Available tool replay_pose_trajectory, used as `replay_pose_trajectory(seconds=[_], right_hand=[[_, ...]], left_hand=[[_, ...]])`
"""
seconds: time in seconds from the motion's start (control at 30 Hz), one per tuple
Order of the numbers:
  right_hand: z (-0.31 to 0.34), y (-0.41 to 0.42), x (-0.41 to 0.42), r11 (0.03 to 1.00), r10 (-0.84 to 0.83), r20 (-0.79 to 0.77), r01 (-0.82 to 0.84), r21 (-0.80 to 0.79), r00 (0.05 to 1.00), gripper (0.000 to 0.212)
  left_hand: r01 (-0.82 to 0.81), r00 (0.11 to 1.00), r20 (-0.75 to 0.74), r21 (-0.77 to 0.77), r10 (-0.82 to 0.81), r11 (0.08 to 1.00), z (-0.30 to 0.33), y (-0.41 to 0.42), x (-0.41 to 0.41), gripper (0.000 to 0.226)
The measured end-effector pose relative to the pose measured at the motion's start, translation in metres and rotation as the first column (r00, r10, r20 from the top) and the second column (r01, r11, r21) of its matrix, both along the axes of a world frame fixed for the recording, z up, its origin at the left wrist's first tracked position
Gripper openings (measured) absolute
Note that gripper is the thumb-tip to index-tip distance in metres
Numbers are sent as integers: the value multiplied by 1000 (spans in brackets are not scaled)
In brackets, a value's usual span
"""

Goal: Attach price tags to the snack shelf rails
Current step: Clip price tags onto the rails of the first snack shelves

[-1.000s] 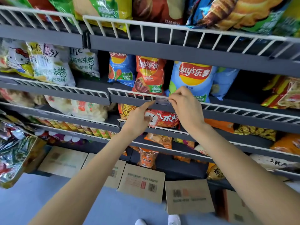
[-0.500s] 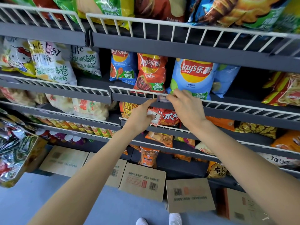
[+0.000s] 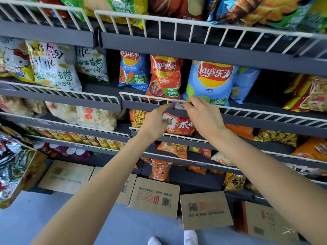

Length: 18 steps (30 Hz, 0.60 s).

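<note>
1. Two white shoe tips (image 3: 182, 239) poke in at the bottom, on the blue-grey floor (image 3: 74, 220).
2. Brown cardboard boxes (image 3: 155, 197) lie in a row on the floor, up against the bottom of the shelves. Some have black barcodes on top.
3. Two bare arms reach up from the bottom corners to the middle of the shelves.
4. The left hand (image 3: 154, 121) has its first finger straight, and the tip touches the left end of the price tag (image 3: 178, 105). Its other fingers are curled in and hold nothing.
5. The right hand (image 3: 203, 115) pinches the right end of the tag with curled fingertips (image 3: 189, 103).
6. The tag is small, white with a red edge. It sits on the front of the grey shelf rail (image 3: 247, 119), just under the white wire fence (image 3: 141, 99). I cannot tell if it is clipped on yet.
7. Right behind the tag stands a red Lay's bag (image 3: 165, 76). A big blue Lay's bag (image 3: 210, 82) stands beside it on the right. A smaller blue bag (image 3: 132, 69) is on the left.
8. Just under the hands lies a red snack bag (image 3: 180, 126) on the next shelf down.
9. Far left there are white bags with green writing (image 3: 53, 68) and a Hello Kitty bag (image 3: 14, 62).
10. At the very top, more chip bags (image 3: 265, 9) sit behind another wire fence.
</note>
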State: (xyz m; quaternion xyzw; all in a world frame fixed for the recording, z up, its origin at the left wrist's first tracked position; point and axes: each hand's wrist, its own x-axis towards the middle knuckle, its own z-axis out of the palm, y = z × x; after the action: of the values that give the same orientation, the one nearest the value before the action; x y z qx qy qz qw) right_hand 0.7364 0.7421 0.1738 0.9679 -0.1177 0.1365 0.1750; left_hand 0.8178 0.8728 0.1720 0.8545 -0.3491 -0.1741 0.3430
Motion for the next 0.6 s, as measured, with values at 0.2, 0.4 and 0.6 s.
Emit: replay_pose_trajectory(seconds=[0.2,0.4,0.6], right_hand=[[-3,2,0,1000,-16,10,16,13,1000,45],[-3,1,-2,996,-10,-22,12,88,1000,32],[9,-3,-1,947,30,-4,-27,320,1000,29]], left_hand=[[-70,996,49,-113,76,991,5,2,0,43],[-189,970,103,-256,222,948,10,5,-9,32],[-247,958,73,-286,278,926,19,6,-13,30]])
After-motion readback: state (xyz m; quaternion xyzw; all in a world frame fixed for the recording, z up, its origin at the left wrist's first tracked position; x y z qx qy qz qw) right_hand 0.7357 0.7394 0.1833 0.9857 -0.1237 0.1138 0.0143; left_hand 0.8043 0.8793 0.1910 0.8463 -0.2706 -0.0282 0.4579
